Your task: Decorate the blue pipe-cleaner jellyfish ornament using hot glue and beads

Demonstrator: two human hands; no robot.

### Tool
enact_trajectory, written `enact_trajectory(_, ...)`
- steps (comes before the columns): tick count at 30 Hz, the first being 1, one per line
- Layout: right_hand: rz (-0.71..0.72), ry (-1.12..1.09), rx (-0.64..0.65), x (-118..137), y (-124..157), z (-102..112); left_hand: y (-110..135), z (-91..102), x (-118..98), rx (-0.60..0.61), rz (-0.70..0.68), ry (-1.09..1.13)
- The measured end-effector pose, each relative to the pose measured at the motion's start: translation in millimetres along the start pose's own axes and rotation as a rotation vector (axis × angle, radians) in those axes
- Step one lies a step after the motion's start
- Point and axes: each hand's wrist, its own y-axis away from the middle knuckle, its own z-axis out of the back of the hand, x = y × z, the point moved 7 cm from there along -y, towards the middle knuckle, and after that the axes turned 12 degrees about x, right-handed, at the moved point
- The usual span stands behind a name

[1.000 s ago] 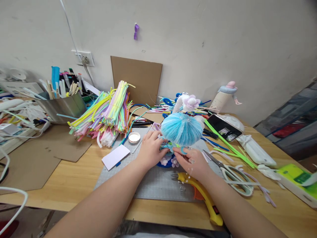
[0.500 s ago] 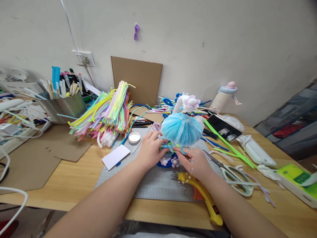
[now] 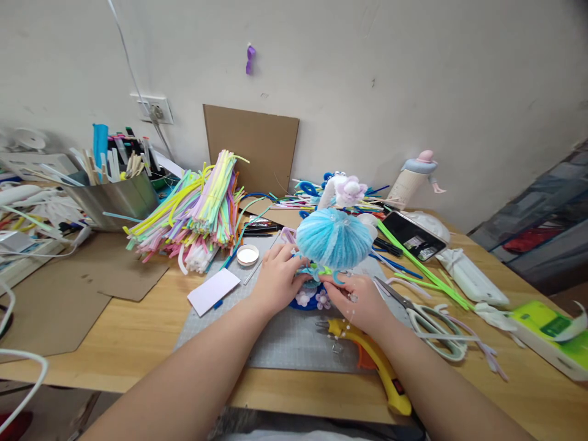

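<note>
A pipe-cleaner craft stands before me, with a light blue ribbed dome (image 3: 335, 239) on top. A white stem (image 3: 327, 197) curves up behind the dome and carries a pale lilac flower (image 3: 351, 192). Small white and lilac flowers (image 3: 323, 299) sit on its dark blue base. Below the dome, my left hand (image 3: 278, 278) closes on light blue curled pieces at the craft's left side. From the right, my right hand (image 3: 361, 300) pinches a curled blue piece near bright green pipe cleaner (image 3: 324, 269). A clear beaded strand (image 3: 350, 318) hangs by the right hand. The fingertips are partly hidden.
A grey cutting mat (image 3: 271, 349) lies underneath. Yellow-handled pliers (image 3: 386, 370) and scissors (image 3: 432, 327) are close to my right arm. To the left lie a white card (image 3: 214, 292), a round tin (image 3: 247, 255) and a pipe-cleaner bundle (image 3: 206, 214). A phone (image 3: 413, 236) sits back right.
Both hands stay at the craft, their fingers shifting only slightly under the dome. The whole view has moved a little, so everything appears slightly further left.
</note>
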Motion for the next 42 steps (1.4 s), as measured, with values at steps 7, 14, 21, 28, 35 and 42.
enact_trajectory(7, 0.037, 0.067, -0.017, 3, 0, 1, -1, 0.4, 0, -0.013, 0.008, 0.005)
enact_trajectory(14, 0.122, 0.258, -0.023, 12, 2, 2, -2, -0.5, 0, 0.012, 0.037, 0.027)
enact_trajectory(21, 0.156, 0.353, -0.034, 15, 3, 1, -2, -1.1, 0, 0.003, 0.051, 0.032)
enact_trajectory(28, 0.147, 0.319, -0.028, 14, 4, 2, -2, -0.5, 0, -0.009, 0.05, 0.03)
enact_trajectory(35, 0.007, 0.261, -0.113, -2, 2, 8, -2, -1.6, 2, -0.005, 0.055, 0.031)
enact_trajectory(42, 0.024, 0.197, -0.057, -4, 0, -1, -2, -1.1, 2, -0.023, 0.046, 0.04)
